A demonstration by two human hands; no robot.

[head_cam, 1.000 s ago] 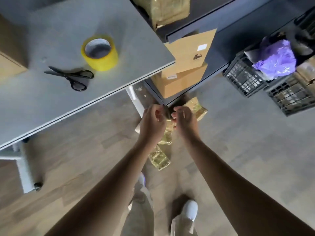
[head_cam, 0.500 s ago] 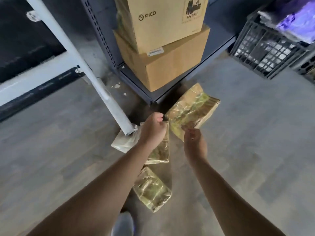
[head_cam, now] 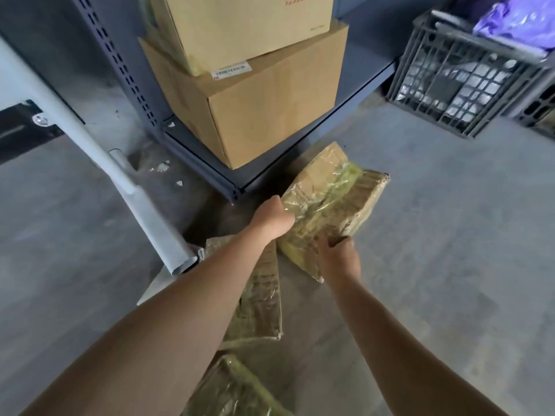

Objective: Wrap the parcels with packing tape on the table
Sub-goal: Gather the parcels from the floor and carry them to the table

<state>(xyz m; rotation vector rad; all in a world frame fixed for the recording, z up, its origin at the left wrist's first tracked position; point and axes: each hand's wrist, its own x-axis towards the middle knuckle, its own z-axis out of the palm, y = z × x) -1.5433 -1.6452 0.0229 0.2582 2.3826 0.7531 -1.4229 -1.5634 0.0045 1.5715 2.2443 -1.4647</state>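
A: Holding the tape-wrapped parcel from both sides, why was that?

B: It was broad and glossy, so I judge one hand alone would have let it slip. The left hand took the near left edge and the right hand the bottom edge. The parcel was tilted in the centre of the frame, low over the floor.

A: Were the fingers clamped on it?

B: The right hand's fingers were curled onto the bottom edge. The left hand's fingers were tucked out of sight behind the parcel. The hand was bunched against the edge, so I took it for a grip.

A: And the other parcels?

B: A second parcel lay on the floor under the left forearm. A third parcel lay at the bottom edge of the frame. All three sat beside the counter leg, probably dropped there to be within reach of the counter.

A: Any tape or counter top to be seen?

B: Neither. Above the hands there was only the shelf with two stacked cardboard boxes, and a crate at upper right. My guess is that the parcel was on its way up to the counter.
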